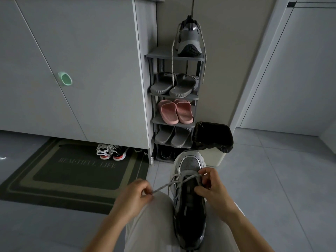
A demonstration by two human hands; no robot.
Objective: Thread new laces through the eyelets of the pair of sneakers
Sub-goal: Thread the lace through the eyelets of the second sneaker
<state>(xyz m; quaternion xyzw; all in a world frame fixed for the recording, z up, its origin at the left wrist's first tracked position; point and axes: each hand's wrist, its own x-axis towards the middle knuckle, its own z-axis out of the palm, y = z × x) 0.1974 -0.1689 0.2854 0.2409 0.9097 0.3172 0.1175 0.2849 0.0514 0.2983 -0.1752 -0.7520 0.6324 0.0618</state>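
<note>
Sneaker (pixel 190 206) sits on my lap, lower centre of frame, toe pointing away so the eyelets face me. My left hand (pixel 135 194) pinches the lace (pixel 164 186) and draws it taut; my right hand (pixel 211 186) grips the eyelet row to steady it. Other sneaker (pixel 189 40) waits atop the shoe rack (pixel 193 58), upper centre, laces dangling. Bin (pixel 212 140) just beyond; nothing blocks.

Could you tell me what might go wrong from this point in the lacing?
1. The left hand pinches the lace and holds it taut sideways; too hard a pull could leave the ends uneven.
2. The sneaker rests on the lap, steadied by the right hand, so it may slip.
</note>
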